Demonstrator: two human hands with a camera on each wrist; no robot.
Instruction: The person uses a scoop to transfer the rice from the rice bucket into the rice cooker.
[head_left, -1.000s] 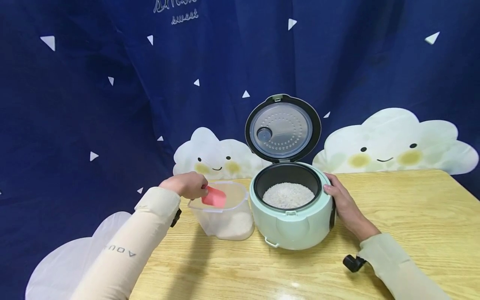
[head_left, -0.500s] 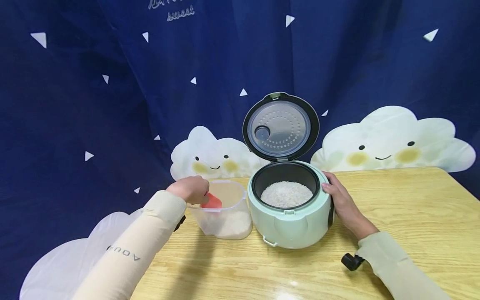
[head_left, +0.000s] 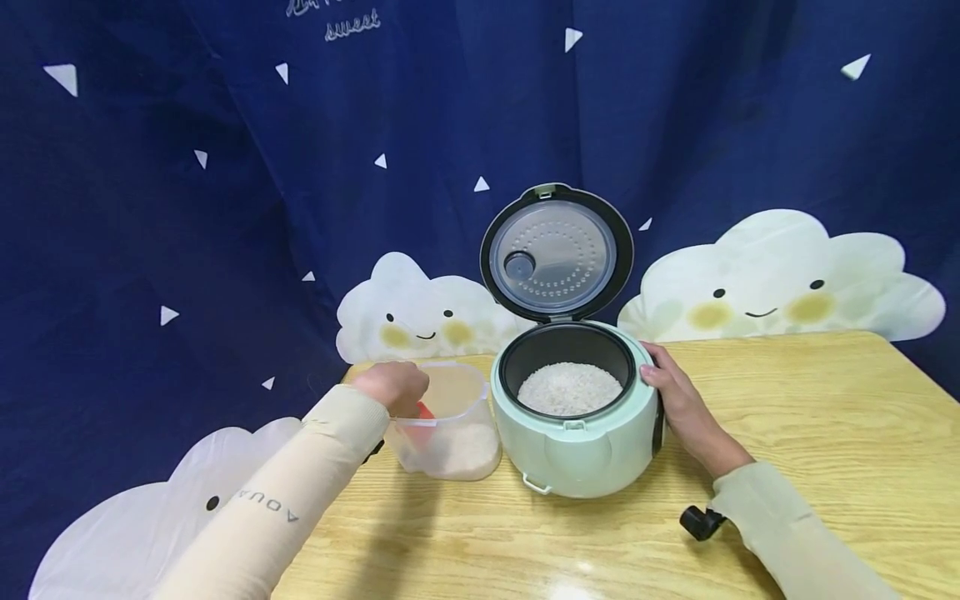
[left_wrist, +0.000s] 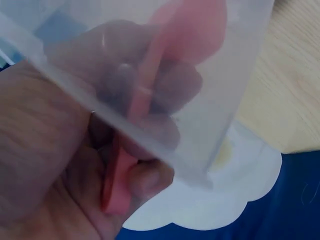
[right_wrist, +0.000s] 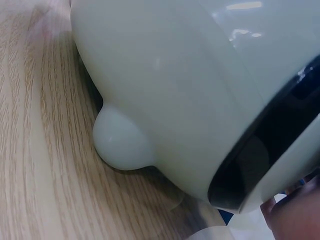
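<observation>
My left hand (head_left: 397,387) grips the handle of a pink scoop (head_left: 422,425), reaching down into a clear plastic bin (head_left: 487,402) of rice. Through the bin's cloudy wall, the left wrist view shows fingers curled round the scoop (left_wrist: 200,30) handle. Right beside the bin stands a mint-green rice cooker (head_left: 592,462), lid (head_left: 555,254) raised, with white rice (head_left: 570,388) in its dark pot. My right hand (head_left: 686,408) rests against the cooker's right side, thumb near the top edge. Few of its fingers (right_wrist: 300,215) show in the right wrist view.
A light wooden table (head_left: 825,433) carries the bin and cooker. Behind it hangs a dark blue curtain (head_left: 420,100) printed with clouds and triangles. A small latch-like handle (head_left: 536,483) juts from the cooker's lower front. The raised lid leans back toward the curtain.
My left hand has moved right and lower, taking the scoop from the bin's rim down into the bin. My right hand stays against the cooker. The head view has shifted slightly.
</observation>
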